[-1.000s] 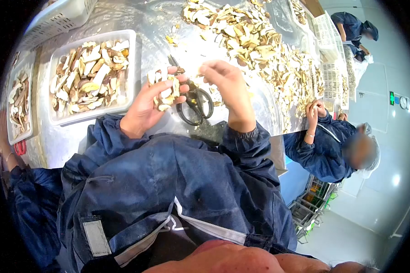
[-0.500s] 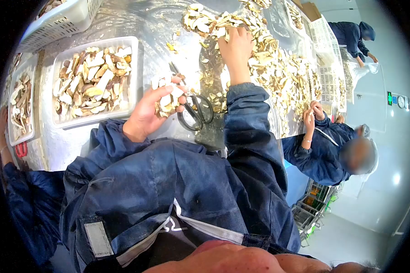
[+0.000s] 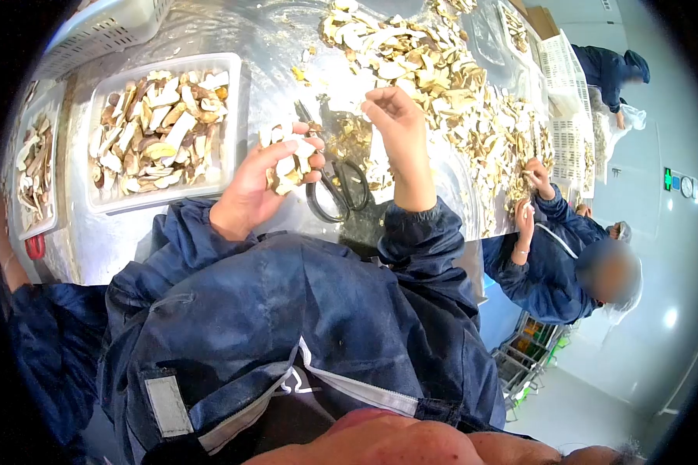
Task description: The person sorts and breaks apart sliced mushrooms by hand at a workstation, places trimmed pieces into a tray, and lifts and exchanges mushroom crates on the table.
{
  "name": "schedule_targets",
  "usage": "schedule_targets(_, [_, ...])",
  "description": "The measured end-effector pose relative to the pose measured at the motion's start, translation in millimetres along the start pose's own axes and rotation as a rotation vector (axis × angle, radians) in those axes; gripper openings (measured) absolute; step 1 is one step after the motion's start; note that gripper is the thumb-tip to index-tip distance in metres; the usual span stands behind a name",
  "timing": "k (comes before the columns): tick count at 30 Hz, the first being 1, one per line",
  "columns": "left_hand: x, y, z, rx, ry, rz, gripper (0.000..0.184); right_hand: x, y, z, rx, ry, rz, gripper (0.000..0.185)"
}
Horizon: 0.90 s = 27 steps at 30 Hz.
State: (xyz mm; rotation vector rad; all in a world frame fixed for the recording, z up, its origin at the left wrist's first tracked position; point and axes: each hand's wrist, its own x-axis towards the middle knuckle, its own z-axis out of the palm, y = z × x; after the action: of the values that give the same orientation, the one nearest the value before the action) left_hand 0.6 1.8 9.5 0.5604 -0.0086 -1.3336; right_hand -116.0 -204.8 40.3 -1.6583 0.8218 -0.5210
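Observation:
Several pale mushroom slices (image 3: 291,164) lie in my left hand (image 3: 252,186), whose fingers curl round them. My right hand (image 3: 401,136) is raised over the table, thumb and fingertips pinched together; what they hold, if anything, is too small to make out. Black-handled scissors (image 3: 335,194) rest on the metal table beside my left hand, blades partly hidden by its fingers. Beyond my right hand spreads a large heap of sliced mushrooms (image 3: 419,58). To the left stands a clear plastic tray (image 3: 234,116) filled with mushroom pieces (image 3: 163,128).
A second tray (image 3: 53,178) of slices stands at far left, below a white perforated basket (image 3: 105,35). White crates (image 3: 564,77) line the right side. A co-worker's hands (image 3: 531,205) are at the heap's right end; another person (image 3: 609,70) is behind. A sleeve (image 3: 58,333) shows at lower left.
My right hand reached into the heap and has come back towards my left hand, fingers pinched. My left hand still holds its slices. The co-worker's hands have moved apart.

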Motion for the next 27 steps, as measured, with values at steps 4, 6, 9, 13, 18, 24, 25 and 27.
schedule_targets(4, [1.0,-3.4,-3.8,0.029,-0.020,0.013,0.039,-19.8,-15.5,9.4,0.121,0.003,-0.007,0.022])
schedule_targets(6, [1.0,-4.1,-3.8,0.009,-0.033,0.022,0.039,-31.5,-27.1,14.7,0.157,0.013,0.006,0.022])
schedule_targets(9, [1.9,-4.9,-4.3,-0.025,-0.052,0.027,0.039,-44.0,-31.5,18.2,0.236,-0.067,0.055,0.023])
schedule_targets(13, [1.1,-4.2,-5.2,-0.063,-0.082,0.032,0.036,-52.1,-33.2,22.6,0.163,-0.044,0.012,0.027])
schedule_targets(18, [5.2,-9.6,-11.9,-0.079,-0.089,0.052,0.036,-67.1,-35.3,38.7,-0.497,0.095,-0.393,0.024])
schedule_targets(24, [4.0,-8.9,-8.7,-0.054,-0.143,0.044,0.044,-43.5,-41.9,16.2,-0.610,0.113,-0.466,0.025])
schedule_targets(25, [4.5,-9.0,-9.6,-0.057,-0.168,0.037,0.044,-21.9,-36.0,3.9,-0.729,0.154,-0.489,0.025])
schedule_targets(27, [5.1,-9.7,-11.6,-0.057,-0.194,0.016,0.045,19.1,-15.9,-15.6,-0.948,0.243,-0.584,0.026])
